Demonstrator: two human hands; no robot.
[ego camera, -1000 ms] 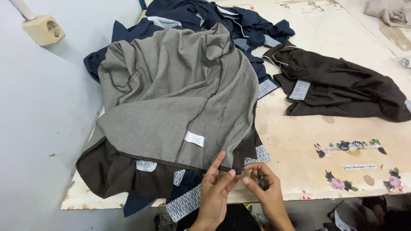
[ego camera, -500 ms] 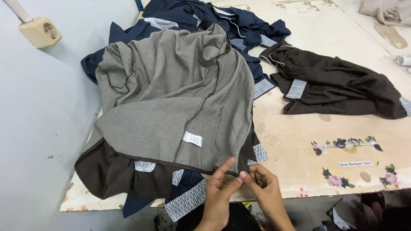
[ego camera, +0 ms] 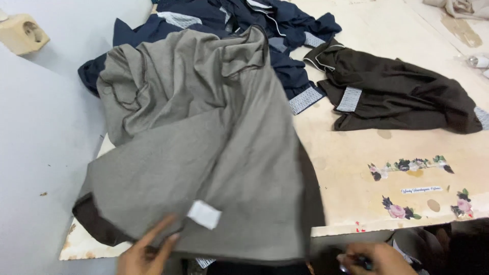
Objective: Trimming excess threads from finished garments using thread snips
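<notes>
Left hand [ego camera: 145, 250], fingers spread, pins the grey woven garment [ego camera: 204, 153] flat near its white label [ego camera: 204, 214]. Right hand [ego camera: 374, 258] closes round something small and dark, too blurred to identify.

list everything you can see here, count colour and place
grey garment: 1, grey with a small white tag, spread on top of the pile at the near left of the table
navy garments: a heap, dark blue with pale patterned bands, far side behind the grey one
dark brown garment: 1, brown with pale bands, lying at the right
table: 1, pale cream with flower stickers near its front edge
wall socket: 1, cream, upper left
left hand: fingers on the grey garment's near edge
right hand: bottom edge, holding a small item I cannot identify
</notes>
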